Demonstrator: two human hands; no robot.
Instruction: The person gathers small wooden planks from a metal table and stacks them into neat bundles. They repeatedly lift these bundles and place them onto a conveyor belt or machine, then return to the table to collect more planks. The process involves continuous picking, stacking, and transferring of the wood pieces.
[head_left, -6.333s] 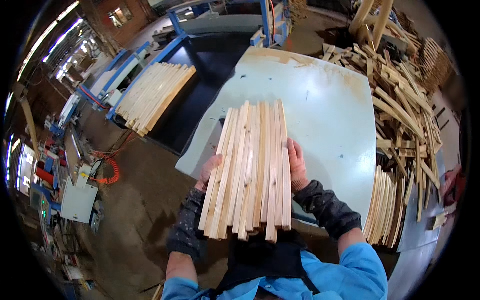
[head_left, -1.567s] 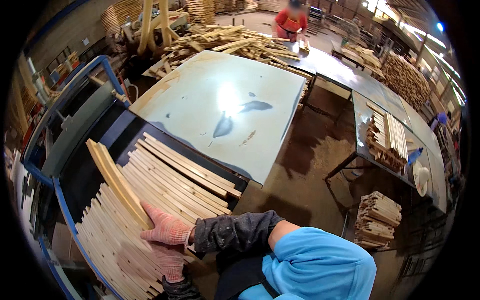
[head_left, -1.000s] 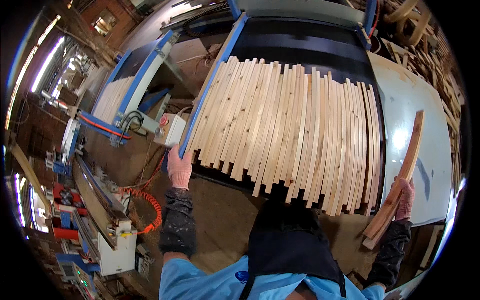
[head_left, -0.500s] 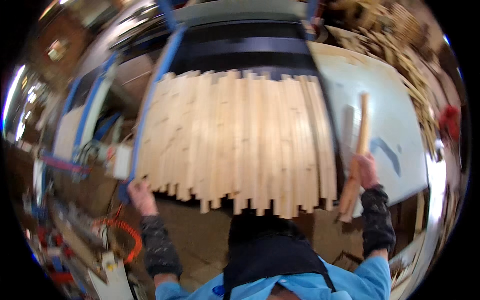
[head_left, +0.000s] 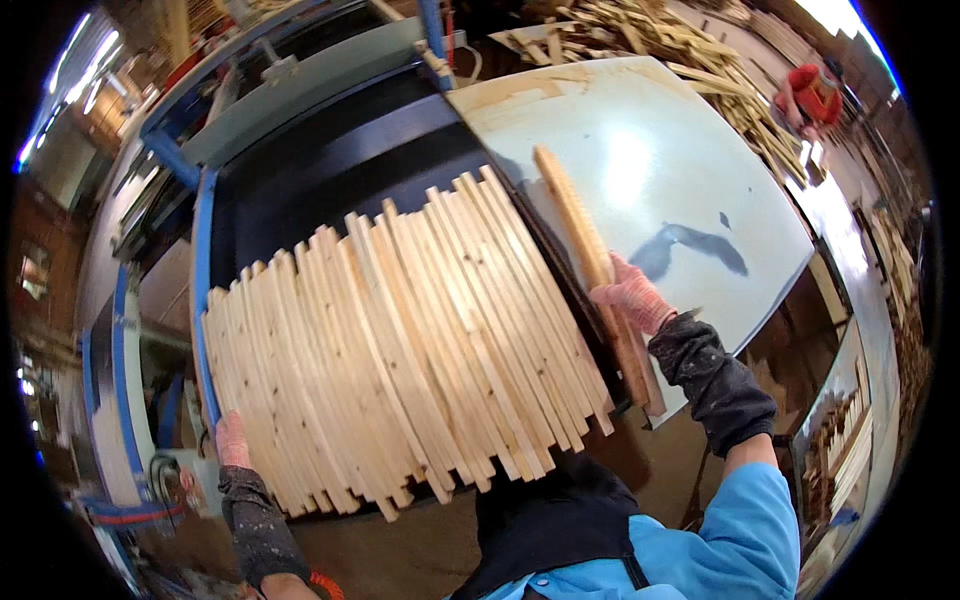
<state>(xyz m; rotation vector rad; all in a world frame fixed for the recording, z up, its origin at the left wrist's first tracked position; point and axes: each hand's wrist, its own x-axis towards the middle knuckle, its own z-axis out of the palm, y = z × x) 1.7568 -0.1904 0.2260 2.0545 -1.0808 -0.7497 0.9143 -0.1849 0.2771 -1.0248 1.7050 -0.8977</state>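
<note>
Light wooden strips (head_left: 400, 340) lie side by side on a dark belt-like bed (head_left: 340, 165), their ends uneven. My left hand (head_left: 232, 440), in a pinkish glove, rests against the left side of the strips near their lower end, beside the blue rail (head_left: 203, 300). Its fingers point forward and look stretched out. My right hand (head_left: 640, 295), gloved alike, is closed around a long wooden strip (head_left: 572, 210) just right of the bed. That strip lies slanted along the near-left edge of the pale tabletop; a second piece seems to be beside its lower end.
The pale, glossy tabletop (head_left: 690, 150) adjoins the bed on the right. Behind it is a heap of loose wood (head_left: 660, 45). A person in red (head_left: 812, 95) is at the far right. More strips (head_left: 850, 450) are stacked at the lower right.
The view has swung toward the right, so the bed appears tilted and lower left. My right hand still grips the strip; my left hand remains at the left side of the strips.
</note>
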